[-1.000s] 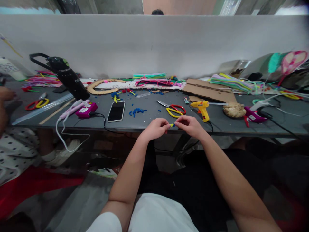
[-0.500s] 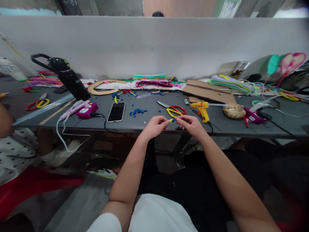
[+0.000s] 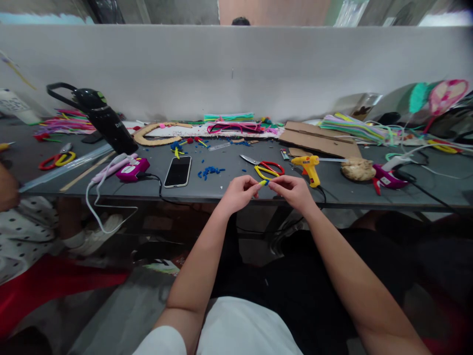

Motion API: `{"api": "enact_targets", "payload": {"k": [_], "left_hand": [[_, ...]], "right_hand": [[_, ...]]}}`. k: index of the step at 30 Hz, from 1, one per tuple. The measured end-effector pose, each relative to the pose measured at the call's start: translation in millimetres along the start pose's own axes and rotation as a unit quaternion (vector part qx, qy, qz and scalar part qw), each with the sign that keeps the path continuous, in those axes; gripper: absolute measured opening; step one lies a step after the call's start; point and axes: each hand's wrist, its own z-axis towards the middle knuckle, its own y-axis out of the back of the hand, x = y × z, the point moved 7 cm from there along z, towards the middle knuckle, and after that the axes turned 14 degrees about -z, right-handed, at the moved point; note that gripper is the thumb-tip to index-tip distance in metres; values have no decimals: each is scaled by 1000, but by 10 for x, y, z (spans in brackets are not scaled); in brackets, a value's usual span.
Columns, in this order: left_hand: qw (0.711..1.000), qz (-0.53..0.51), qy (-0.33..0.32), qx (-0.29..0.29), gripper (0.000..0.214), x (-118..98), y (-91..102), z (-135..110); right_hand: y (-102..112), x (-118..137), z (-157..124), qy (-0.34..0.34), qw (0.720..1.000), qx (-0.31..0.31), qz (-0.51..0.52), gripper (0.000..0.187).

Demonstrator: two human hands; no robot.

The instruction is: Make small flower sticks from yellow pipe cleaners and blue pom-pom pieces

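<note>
My left hand [image 3: 241, 194] pinches the yellow part of a small yellow-and-blue pipe cleaner piece [image 3: 264, 182] between thumb and fingertips. Opposite it, my right hand [image 3: 293, 192] is closed at the blue end, its fingertips partly hiding that side. Both hands are held at the table's front edge. Just beyond them lie scissors [image 3: 263, 166] with one red and one yellow handle, blades toward the back left. A loose heap of short blue pipe cleaner bits [image 3: 210, 172] sits left of the scissors. To the right is a yellow glue gun [image 3: 309, 167] with a clear glue stick in its back.
A phone [image 3: 178, 171], a purple device [image 3: 133, 169] with cables and a black bottle [image 3: 109, 125] stand to the left. Cardboard [image 3: 321, 139] and bundled pipe cleaners [image 3: 354, 127] lie at the back right. Another person's arm [image 3: 7, 187] shows at far left.
My fingertips have shifted slightly around the yellow-and-blue piece, and the right fingers sit a little closer to it. The things on the table have stayed put.
</note>
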Motion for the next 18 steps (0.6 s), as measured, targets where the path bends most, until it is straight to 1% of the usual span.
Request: {"api": "enact_targets", "payload": {"k": [7,13,18], "left_hand": [[1000,8,-6,4,27,-8,-19,5],[1000,11,-7,-4,26,2,-13,9],[1000,11,-7,1,27,-22,-34,7]], "right_hand": [[1,8,2,7,1000,-2,-6,32],[-4,-16,6,-3,1000,5,3,34],[-10,-31,10,-1,1000,5,4,33]]}}
